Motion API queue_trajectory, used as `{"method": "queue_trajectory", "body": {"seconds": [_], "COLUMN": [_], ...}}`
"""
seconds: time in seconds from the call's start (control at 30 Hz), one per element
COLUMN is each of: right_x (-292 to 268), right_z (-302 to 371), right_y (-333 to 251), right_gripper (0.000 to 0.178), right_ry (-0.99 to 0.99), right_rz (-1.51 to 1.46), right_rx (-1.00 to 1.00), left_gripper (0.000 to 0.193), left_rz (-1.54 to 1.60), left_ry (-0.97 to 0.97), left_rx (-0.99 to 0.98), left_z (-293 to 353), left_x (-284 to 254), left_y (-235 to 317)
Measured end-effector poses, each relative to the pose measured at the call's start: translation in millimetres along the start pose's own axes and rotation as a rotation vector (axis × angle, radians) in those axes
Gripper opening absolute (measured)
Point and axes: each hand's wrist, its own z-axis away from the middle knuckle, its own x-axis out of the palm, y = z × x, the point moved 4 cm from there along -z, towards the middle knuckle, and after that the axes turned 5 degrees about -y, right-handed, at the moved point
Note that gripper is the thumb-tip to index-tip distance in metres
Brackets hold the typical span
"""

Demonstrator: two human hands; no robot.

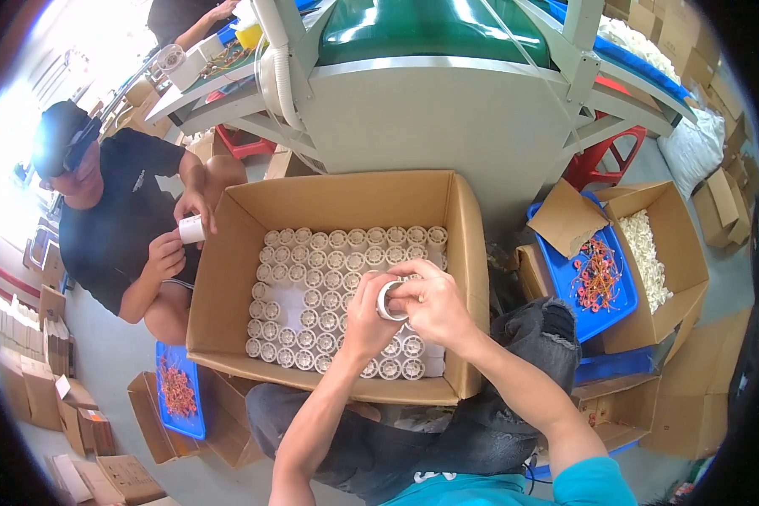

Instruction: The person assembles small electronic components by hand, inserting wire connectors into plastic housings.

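Observation:
My left hand (365,319) is wrapped round a short white plastic cylinder (383,297), its open end turned to the right. At that opening, the bent fingers of my right hand (437,302) grip the rim, with some fingertips reaching inside. Whether they also pinch a small part cannot be seen. Both hands are above a large open cardboard box (333,196). Inside it, rows of similar white cylinders (309,319) stand upright with slotted round ends up. A pale bare patch (291,304) shows among the rows at the left.
At the left a co-worker (131,198) holds another white cylinder (191,229). A blue tray (201,422) of red-orange wired parts lies lower left; another blue tray (622,310) and a carton (679,291) of white pieces stand right. A green-topped workbench (438,110) rises beyond the box.

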Motion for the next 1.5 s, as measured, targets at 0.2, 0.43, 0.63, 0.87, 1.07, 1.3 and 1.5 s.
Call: {"method": "queue_trajectory", "body": {"seconds": [0.2,0.43,0.63,0.87,1.07,1.3,1.5], "right_x": [2,-8,-43,-38,-13,-2,8], "right_z": [-1,-7,-16,-14,-8,0,8], "right_y": [2,13,0,-1,-4,-1,-18], "right_gripper": [0.016,0.016,0.03,0.024,0.024,0.027,0.023], "right_ry": [0.001,-0.109,0.103,0.241,0.127,0.034,-0.065], "right_rz": [0.017,-0.052,-0.067,0.012,0.05,0.007,-0.024], "right_rx": [0.021,0.166,0.1,0.035,0.024,0.08,-0.089], "left_gripper": [0.05,0.056,0.052,0.064,0.06,0.076,0.076], "left_rz": [0.013,-0.014,-0.337,-0.2,-0.607,-0.815,-1.164], "left_ry": [0.016,-0.051,0.025,0.211,0.308,0.295,0.323], "left_rx": [0.002,-0.154,0.008,0.099,0.243,0.048,0.278], "left_z": [0,0,-60,-251,-386,-441,-436], "left_x": [-1,4,-23,-56,-52,-44,-43], "left_y": [1,0,5,1,-44,-93,-58]}}
